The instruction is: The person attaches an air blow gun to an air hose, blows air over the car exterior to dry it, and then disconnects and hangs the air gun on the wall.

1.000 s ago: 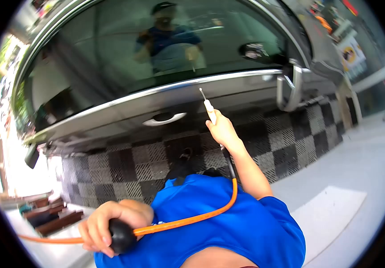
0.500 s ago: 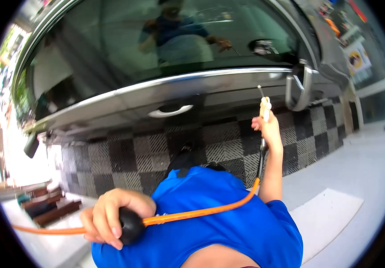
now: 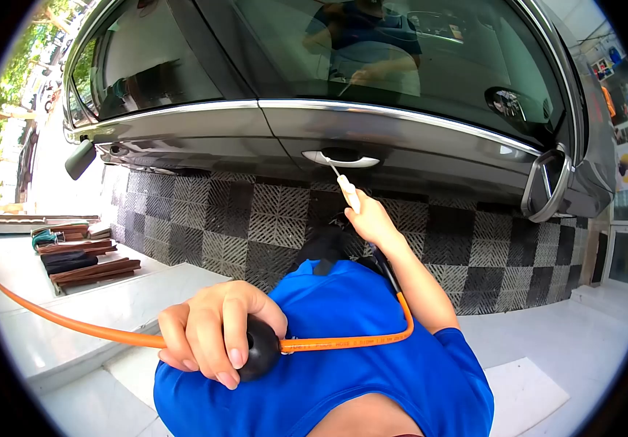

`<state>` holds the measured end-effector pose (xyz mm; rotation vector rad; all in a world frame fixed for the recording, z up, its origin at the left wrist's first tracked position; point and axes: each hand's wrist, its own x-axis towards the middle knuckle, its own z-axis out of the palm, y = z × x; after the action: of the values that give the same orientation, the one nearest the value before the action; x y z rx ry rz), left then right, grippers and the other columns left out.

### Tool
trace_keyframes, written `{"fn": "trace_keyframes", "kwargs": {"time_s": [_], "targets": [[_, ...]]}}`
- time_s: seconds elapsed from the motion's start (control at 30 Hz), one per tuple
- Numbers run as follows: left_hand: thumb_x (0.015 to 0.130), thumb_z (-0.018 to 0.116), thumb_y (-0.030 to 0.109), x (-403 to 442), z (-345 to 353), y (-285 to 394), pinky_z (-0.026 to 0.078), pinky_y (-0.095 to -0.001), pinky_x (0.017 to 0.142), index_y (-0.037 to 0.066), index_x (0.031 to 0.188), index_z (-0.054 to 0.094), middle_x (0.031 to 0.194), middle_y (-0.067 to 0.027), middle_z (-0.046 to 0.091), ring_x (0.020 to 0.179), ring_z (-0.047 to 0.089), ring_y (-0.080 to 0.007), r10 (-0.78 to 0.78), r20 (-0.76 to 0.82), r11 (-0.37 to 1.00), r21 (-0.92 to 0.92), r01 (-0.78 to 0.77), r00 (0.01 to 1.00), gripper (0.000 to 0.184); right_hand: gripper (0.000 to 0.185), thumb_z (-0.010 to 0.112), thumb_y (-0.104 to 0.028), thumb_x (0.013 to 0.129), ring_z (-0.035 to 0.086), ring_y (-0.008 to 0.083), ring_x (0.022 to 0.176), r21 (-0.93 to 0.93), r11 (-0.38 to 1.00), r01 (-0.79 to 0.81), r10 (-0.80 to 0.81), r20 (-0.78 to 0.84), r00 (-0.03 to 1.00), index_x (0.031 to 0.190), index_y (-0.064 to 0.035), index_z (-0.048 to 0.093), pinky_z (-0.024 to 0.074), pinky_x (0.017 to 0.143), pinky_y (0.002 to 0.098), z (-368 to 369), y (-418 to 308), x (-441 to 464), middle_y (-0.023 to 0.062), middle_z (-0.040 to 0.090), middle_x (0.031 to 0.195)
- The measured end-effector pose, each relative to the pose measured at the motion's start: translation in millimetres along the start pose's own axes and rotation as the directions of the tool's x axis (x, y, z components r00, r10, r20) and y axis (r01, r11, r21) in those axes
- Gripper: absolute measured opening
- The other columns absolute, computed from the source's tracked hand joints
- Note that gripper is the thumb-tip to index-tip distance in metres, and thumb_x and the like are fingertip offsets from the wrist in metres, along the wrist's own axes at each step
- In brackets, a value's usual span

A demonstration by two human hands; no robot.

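1. My left hand [image 3: 212, 328], near left, curls round the black ball [image 3: 261, 351] on the orange hose [image 3: 350, 342].
2. My right hand [image 3: 378, 222] grips the white nozzle [image 3: 350, 195], its thin tip at the car's silver door handle [image 3: 361, 163]; I can't tell whether they touch.

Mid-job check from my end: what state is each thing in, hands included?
Left hand: closed around black ball
Right hand: gripping white-handled tool
White-handled tool: thin tip at front door handle; contact unclear
Orange hose: curved, running through black ball
Front door: closed
Front window: up
Rear window: up
Side mirror: folded out
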<state>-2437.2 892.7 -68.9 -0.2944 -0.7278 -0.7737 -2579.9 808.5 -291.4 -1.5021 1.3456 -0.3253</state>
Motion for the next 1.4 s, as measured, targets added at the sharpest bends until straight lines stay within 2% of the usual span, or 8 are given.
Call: {"fn": "trace_keyframes", "kwargs": {"time_s": [0.07, 0.33, 0.57, 0.77, 0.83, 0.9, 1.1, 1.4], "targets": [[0.097, 0.043, 0.023, 1.9, -0.1, 1.4, 0.053, -0.0287, 0.068, 0.011, 0.075, 0.047, 0.060, -0.0046, 0.063, 0.058, 0.062, -0.0125, 0.009, -0.023, 1.000, 0.014, -0.009, 1.000, 0.025, 0.040, 0.058, -0.018, 0.082, 0.060, 0.0380, 0.099, -0.201, 0.979, -0.037, 0.047, 0.045, 0.998, 0.118, -0.0014, 0.052, 0.0467, 0.087, 0.0462, 3.5, -9.9, 11.2, 0.0246, 0.063, 0.099], [0.095, 0.047, 0.020, 13.5, -1.4, -1.3, 0.050, -0.0256, 0.063, 0.011, 0.072, 0.048, 0.055, -0.0018, 0.060, 0.055, 0.060, -0.0108, 0.050, -0.120, 0.999, -0.015, -0.052, 0.992, 0.025, 0.039, 0.058, -0.016, 0.082, 0.062, 0.0399, 0.088, -0.157, 0.985, 0.072, -0.071, 0.014, 0.997, 0.117, -0.0025, 0.051, 0.0488, 0.080, 0.0477, 23.6, -28.0, 20.2, 0.0247, 0.064, 0.092], [0.090, 0.054, 0.010, 26.1, -3.8, -18.8, 0.048, -0.0226, 0.063, 0.011, 0.065, 0.050, 0.054, 0.0015, 0.058, 0.054, 0.059, -0.0087, -0.005, -0.160, 0.973, -0.230, -0.032, 0.987, 0.025, 0.034, 0.059, -0.016, 0.081, 0.060, 0.0406, 0.096, -0.036, 0.975, -0.219, 0.210, -0.170, 0.963, 0.110, -0.0007, 0.052, 0.0464, 0.085, 0.0476, -40.3, 26.0, -48.9, 0.0258, 0.063, 0.097], [0.081, 0.058, 0.003, 42.3, 4.8, -53.9, 0.050, -0.0221, 0.059, 0.012, 0.054, 0.050, 0.052, 0.0036, 0.058, 0.047, 0.057, -0.0076, 0.073, -0.291, 0.914, -0.364, -0.181, 0.954, 0.029, 0.042, 0.056, -0.016, 0.082, 0.061, 0.0413, 0.091, 0.340, 0.904, -0.260, 0.428, -0.715, 0.554, 0.120, -0.0014, 0.049, 0.0489, 0.078, 0.0451, -100.0, 75.9, -131.2, 0.0262, 0.063, 0.096], [0.088, 0.061, 0.016, 48.6, 6.4, -75.9, 0.051, -0.0234, 0.063, 0.008, 0.079, 0.065, 0.067, 0.0008, 0.064, 0.061, 0.063, -0.0103, 0.294, -0.299, 0.681, -0.601, -0.418, 0.908, 0.013, 0.045, 0.056, -0.015, 0.084, 0.064, 0.0380, 0.085, 0.472, 0.831, -0.294, 0.551, -0.767, 0.329, 0.125, -0.0029, 0.045, 0.0494, 0.075, 0.0422, -120.1, 61.6, -161.5, 0.0232, 0.063, 0.091], [0.088, 0.061, 0.016, 51.9, 3.8, -78.5, 0.052, -0.0241, 0.064, 0.007, 0.076, 0.064, 0.068, -0.0007, 0.065, 0.062, 0.063, -0.0109, 0.282, -0.298, 0.669, -0.620, -0.410, 0.912, 0.015, 0.046, 0.054, -0.014, 0.085, 0.063, 0.0389, 0.087, 0.406, 0.852, -0.331, 0.486, -0.848, 0.212, 0.128, -0.0035, 0.043, 0.0485, 0.076, 0.0428, -133.1, 36.6, -182.4, 0.0243, 0.063, 0.092], [0.089, 0.060, 0.020, 56.3, -15.4, -71.5, 0.052, -0.0225, 0.063, 0.009, 0.074, 0.063, 0.067, 0.0000, 0.064, 0.063, 0.062, -0.0094, 0.273, -0.279, 0.698, -0.601, -0.389, 0.921, 0.018, 0.046, 0.058, -0.019, 0.085, 0.058, 0.0438, 0.099, 0.336, 0.791, -0.511, 0.506, -0.829, 0.238, 0.125, -0.0006, 0.045, 0.0451, 0.086, 0.0470, -145.2, 31.7, -163.5, 0.0282, 0.061, 0.103], [0.088, 0.061, 0.018, 71.6, -15.1, -97.3, 0.049, -0.0215, 0.062, 0.009, 0.076, 0.062, 0.066, 0.0026, 0.062, 0.063, 0.061, -0.0079, 0.292, -0.337, 0.596, -0.668, -0.446, 0.895, 0.015, 0.048, 0.058, -0.020, 0.085, 0.059, 0.0427, 0.099, 0.315, 0.887, -0.339, 0.350, -0.936, 0.046, 0.126, 0.0001, 0.043, 0.0451, 0.087, 0.0466, -211.8, 37.2, -91.9, 0.0265, 0.062, 0.105]]}}
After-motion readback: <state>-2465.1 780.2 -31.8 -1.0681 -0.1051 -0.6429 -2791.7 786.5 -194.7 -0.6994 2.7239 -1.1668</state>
